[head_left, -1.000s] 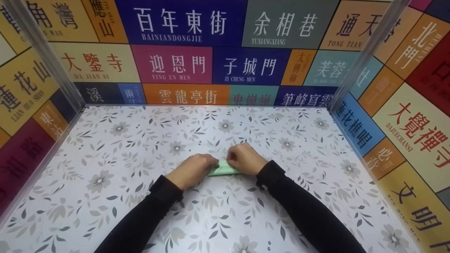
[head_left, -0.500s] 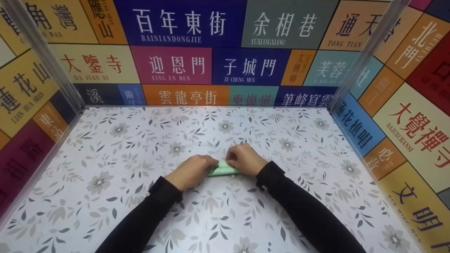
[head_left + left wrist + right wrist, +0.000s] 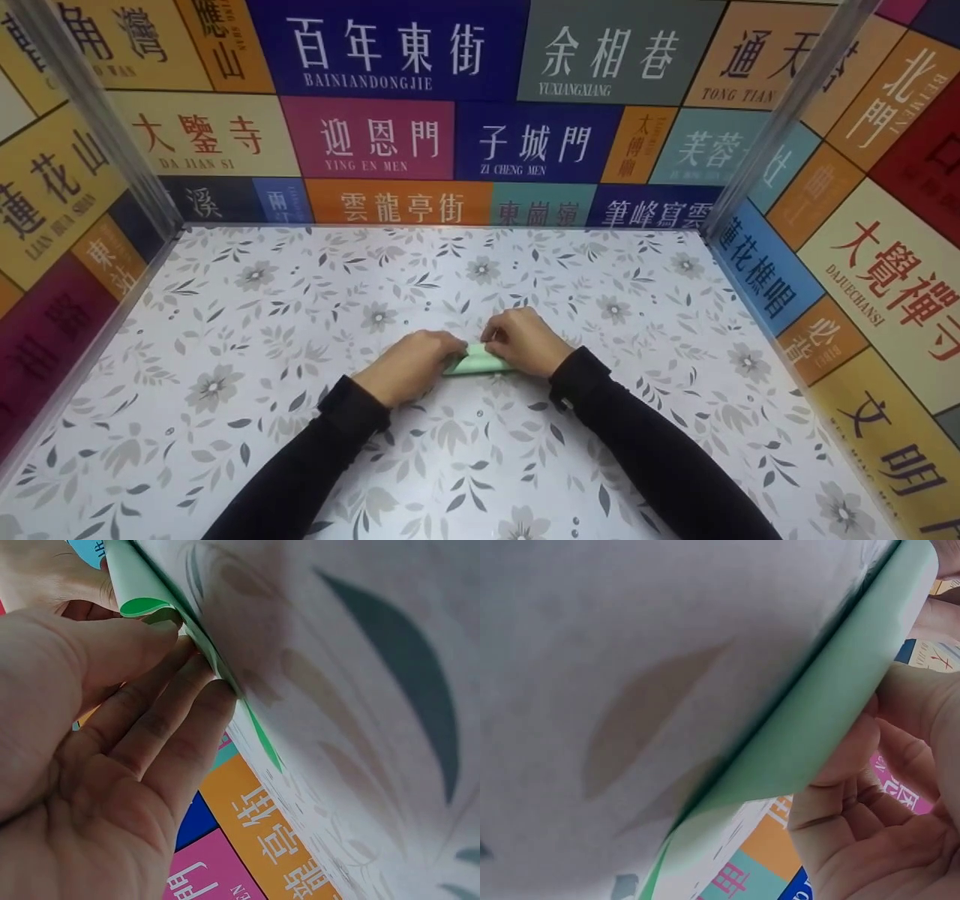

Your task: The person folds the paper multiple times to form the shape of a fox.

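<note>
Here, a curled-over green sheet (image 3: 478, 364) lies on the desk (image 3: 450, 472), its left part pinched by the person's left hand (image 3: 409, 365), its right part by the right hand (image 3: 527, 343); beyond them stands a colourful lettered wall (image 3: 390, 161).

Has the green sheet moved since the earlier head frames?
No, not visibly. In the head view the green sheet lies just as before relative to the printed grey flower straight beyond it; no clear shift in any direction.
</note>
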Demonstrator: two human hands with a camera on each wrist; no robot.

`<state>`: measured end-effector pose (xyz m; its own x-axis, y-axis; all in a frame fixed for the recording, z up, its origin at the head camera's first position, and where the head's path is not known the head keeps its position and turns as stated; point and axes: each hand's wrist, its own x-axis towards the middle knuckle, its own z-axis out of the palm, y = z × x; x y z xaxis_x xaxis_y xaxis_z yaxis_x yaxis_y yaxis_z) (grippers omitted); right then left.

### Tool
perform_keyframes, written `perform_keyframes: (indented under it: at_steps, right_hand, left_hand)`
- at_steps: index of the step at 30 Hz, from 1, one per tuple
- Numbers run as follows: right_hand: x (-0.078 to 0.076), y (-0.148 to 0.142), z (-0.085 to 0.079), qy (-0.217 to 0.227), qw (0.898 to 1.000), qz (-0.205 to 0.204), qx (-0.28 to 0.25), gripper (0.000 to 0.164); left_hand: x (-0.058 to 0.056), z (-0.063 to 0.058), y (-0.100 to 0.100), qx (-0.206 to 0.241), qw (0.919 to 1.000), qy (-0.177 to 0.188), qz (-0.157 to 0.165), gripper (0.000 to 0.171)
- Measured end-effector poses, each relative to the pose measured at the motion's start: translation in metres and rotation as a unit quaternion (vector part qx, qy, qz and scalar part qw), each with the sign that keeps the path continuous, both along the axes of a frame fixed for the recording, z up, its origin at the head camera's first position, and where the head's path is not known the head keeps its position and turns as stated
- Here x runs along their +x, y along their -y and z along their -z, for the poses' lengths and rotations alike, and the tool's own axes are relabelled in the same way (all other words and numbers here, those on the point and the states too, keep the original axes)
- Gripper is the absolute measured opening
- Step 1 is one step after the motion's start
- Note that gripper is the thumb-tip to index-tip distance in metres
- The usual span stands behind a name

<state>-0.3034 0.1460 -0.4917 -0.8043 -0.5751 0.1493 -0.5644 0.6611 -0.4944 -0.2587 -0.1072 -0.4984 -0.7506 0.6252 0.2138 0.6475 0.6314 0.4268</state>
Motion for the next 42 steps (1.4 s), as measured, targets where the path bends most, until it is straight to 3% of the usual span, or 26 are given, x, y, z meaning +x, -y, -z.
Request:
perform_keyframes:
  at_steps: [42]
  right_hand:
    - [0.0072, 0.0031, 0.0005, -0.06, 0.998, -0.011, 0.013, 0.008]
  left_hand:
    - [0.0028, -0.0029, -0.0007, 0.012, 0.9999, -0.003, 0.003, 0.022]
